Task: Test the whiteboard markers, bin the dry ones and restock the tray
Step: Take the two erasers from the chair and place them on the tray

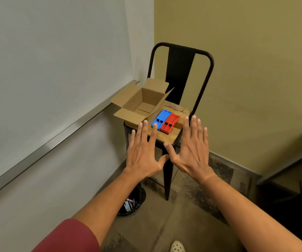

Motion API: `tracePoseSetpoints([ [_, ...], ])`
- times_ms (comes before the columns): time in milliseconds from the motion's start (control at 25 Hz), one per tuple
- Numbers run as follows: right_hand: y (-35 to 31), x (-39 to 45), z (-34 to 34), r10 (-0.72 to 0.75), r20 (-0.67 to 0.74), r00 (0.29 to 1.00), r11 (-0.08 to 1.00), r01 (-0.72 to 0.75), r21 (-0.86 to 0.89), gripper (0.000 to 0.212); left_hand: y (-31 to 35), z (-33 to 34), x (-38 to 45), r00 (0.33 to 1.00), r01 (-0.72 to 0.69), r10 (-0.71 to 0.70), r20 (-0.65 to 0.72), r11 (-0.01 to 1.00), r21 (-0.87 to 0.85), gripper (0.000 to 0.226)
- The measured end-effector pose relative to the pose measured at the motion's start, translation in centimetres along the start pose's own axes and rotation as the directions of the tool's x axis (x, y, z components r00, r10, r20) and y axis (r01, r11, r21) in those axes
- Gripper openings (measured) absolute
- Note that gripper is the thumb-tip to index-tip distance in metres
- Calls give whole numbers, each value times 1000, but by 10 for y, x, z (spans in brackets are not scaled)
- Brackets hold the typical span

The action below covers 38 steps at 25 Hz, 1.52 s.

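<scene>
Your hands: left hand (143,155) and right hand (192,153) flat, fingers spread wide, holding nothing.
Tray: smooth metal ledge (59,140) under whiteboard (46,60).
Chair: wooden seat (168,136) bears open cardboard box (142,104), blue (160,119) and red (169,122) plastic blocks.
Markers: cannot tell where.

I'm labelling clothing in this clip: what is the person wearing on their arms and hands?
Both hands, left hand and right hand, are bare: no gloves, rings or watch show. The forearms are bare too. A dull red sleeve covers the left upper arm; a sliver of the same red shows at the right arm's bottom edge.
</scene>
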State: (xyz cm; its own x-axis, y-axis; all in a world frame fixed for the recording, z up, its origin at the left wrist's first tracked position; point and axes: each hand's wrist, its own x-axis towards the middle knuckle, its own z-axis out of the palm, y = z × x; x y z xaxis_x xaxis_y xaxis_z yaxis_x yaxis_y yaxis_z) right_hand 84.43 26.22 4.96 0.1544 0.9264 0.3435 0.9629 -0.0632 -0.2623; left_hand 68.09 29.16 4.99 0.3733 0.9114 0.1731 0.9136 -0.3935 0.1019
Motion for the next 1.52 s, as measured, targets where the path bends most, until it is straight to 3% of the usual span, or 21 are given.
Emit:
tracePoseSetpoints([
  [320,48,69,36,-5,68,998,1000,5,6,100,10,39,63,996,34,-34,83,999,-7,108],
  [760,62,131,116,75,205,976,995,-60,-77,91,-22,105,116,968,-22,60,245,988,-155,107],
  [1040,71,176,151,53,326,944,997,-31,-72,71,-37,123,126,965,23,41,259,971,-238,104],
  [1520,91,219,182,-9,538,843,1000,5,9,59,-24,126,133,962,125,-64,265,967,-220,101],
])
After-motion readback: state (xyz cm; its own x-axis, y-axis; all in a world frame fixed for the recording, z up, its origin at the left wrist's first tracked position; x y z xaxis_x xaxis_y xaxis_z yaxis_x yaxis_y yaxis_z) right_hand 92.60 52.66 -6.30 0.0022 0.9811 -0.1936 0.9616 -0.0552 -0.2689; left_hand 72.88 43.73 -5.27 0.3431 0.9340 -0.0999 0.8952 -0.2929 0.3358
